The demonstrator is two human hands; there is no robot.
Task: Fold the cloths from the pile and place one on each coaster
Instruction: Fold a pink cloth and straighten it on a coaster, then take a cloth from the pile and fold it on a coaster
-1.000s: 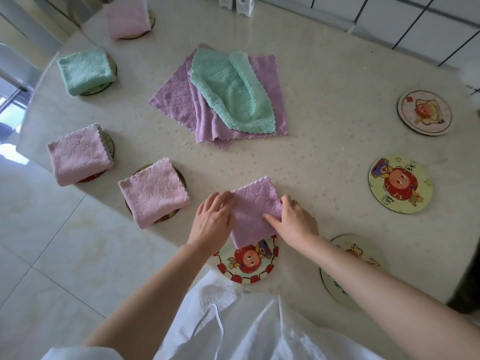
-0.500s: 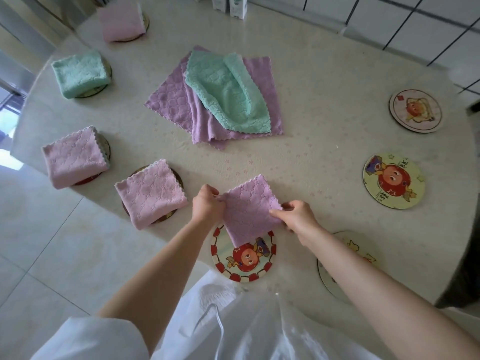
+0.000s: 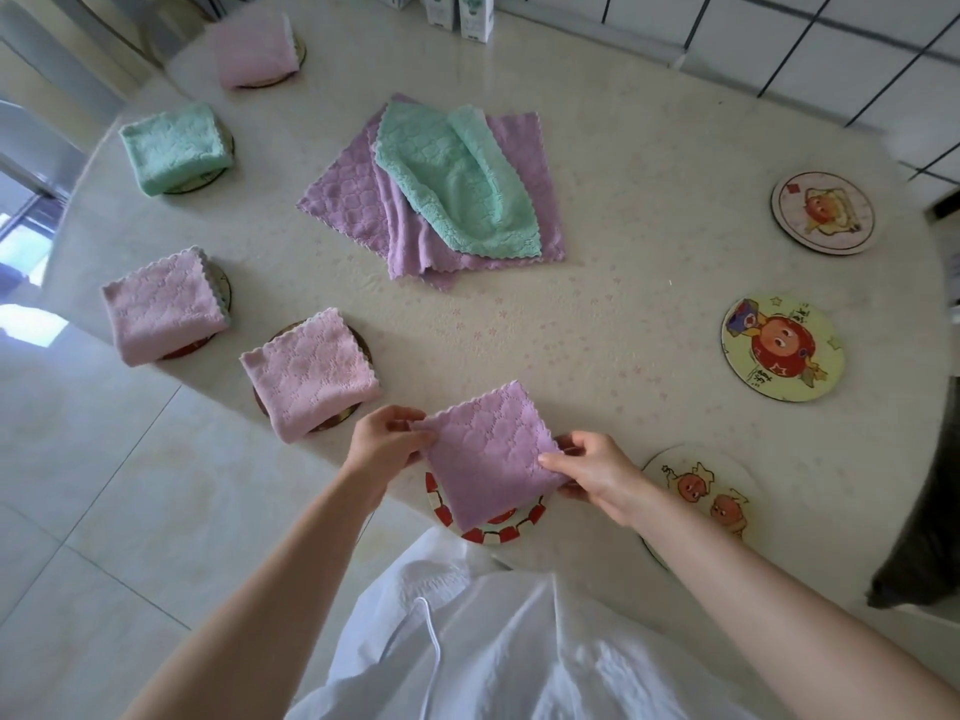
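1. Cloth [image 3: 491,454], purple and folded, lies partly over the red-rimmed coaster [image 3: 501,534] at the near edge of the surface [image 3: 597,330].
2. Your left grip [image 3: 387,441] pinches its left corner.
3. Your right grip [image 3: 592,472] pinches its right edge.

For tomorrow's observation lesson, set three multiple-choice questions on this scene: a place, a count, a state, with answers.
1. Where does the unfolded green cloth lie?
A. on the purple cloths of the pile
B. on a coaster
C. on the floor

2. How many coasters have no cloth on or over them?
A. one
B. three
C. five

3. How is the folded purple cloth held?
A. by the left hand only
B. by both hands
C. by neither hand

Answers: 1 A, it tops the pile; 2 B, three bare coasters lie at the right; 3 B, the left hand and right hand pinch its sides.
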